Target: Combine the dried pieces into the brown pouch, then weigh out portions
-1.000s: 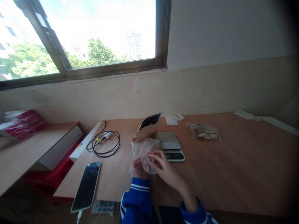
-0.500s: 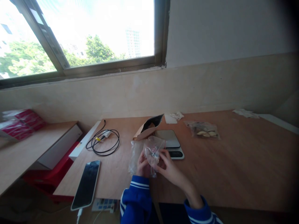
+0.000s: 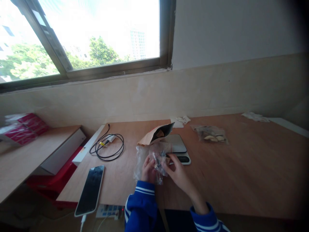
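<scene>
Close to the table's front edge, my left hand (image 3: 149, 170) is closed around a clear plastic bag (image 3: 156, 164). Some small dark and pale contents show through the crinkled plastic, too blurred to name. My right hand (image 3: 177, 170) is closed at the bag's right side, thumb and fingers bent round it. A small tan piece (image 3: 168, 159) shows by its fingertips; whether it lies inside the bag I cannot tell. Just behind the hands, a brown paper pouch (image 3: 149, 137) gapes open with tan pieces inside. It overlaps the white kitchen scale (image 3: 180, 145), whose display faces me.
Left on the wooden table (image 3: 229, 180) lie a coiled black cable (image 3: 118, 154) and a phone (image 3: 89, 190) plugged into a white cable. A zip bag of pale pieces (image 3: 213, 137) lies right of the scale. Crumpled tissue (image 3: 183, 120) sits by the wall.
The plastic bag's raised part has sunk and crumpled between my hands. A tan piece now shows by my right fingertips. The paper pouch's mouth has shifted slightly right and down.
</scene>
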Demonstrator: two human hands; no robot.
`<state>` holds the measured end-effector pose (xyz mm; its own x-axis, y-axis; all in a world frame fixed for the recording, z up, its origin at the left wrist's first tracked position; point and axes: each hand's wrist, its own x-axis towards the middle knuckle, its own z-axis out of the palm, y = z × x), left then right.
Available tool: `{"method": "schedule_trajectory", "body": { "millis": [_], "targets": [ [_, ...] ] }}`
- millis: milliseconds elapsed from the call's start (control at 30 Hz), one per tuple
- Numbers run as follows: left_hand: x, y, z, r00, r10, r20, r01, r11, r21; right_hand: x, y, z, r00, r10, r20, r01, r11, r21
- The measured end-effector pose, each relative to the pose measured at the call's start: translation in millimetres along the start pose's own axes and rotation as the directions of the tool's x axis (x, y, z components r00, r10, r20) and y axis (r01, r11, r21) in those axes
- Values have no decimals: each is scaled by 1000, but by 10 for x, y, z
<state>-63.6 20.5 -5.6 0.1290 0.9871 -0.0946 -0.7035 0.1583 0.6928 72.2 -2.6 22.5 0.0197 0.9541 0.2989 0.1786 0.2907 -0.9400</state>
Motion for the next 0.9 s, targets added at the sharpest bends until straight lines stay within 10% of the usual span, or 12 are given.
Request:
{"method": "schedule_trajectory", "body": {
  "millis": [900],
  "targets": [
    [55,-78,-41,992,123,22,-125,969,213,-49,71,112,981,148,128,-182,930,318]
  ]
}}
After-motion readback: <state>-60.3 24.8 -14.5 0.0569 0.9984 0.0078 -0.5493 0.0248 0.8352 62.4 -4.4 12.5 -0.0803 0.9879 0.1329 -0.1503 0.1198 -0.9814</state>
